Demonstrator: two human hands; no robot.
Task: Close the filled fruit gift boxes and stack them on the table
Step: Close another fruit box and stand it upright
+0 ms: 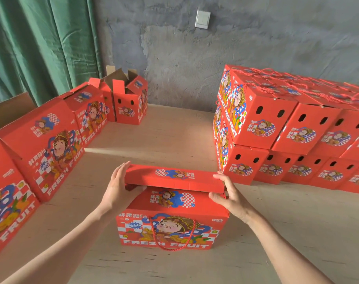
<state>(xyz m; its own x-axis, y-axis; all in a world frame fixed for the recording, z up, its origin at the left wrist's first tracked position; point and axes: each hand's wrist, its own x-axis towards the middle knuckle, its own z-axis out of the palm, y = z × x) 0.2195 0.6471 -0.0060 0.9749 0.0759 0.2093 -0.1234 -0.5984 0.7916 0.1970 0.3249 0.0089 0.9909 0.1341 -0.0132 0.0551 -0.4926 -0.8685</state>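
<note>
The box is sitting at the near middle of the tabletop, printed front facing the camera, and both hands are working on its flap. The left hand is pressing flat against the flap's left end, fingers straight and pointing away, thumb tucking underneath. The right hand is gripping the right end, fingers lying over the top and thumb hooking under the front edge. The flap is hovering roughly level just above the sloped near panel, not yet down, with a dark gap showing under its left side. A red rope handle is hanging in a loop down the box's front. Over on the right, a stack of closed boxes is standing two layers high near the wall, with cords lying across its top. Along the left edge, a row of boxes is running back toward the green curtain, the farthest ones standing with flaps up. A white switch is showing on the wall above.
</note>
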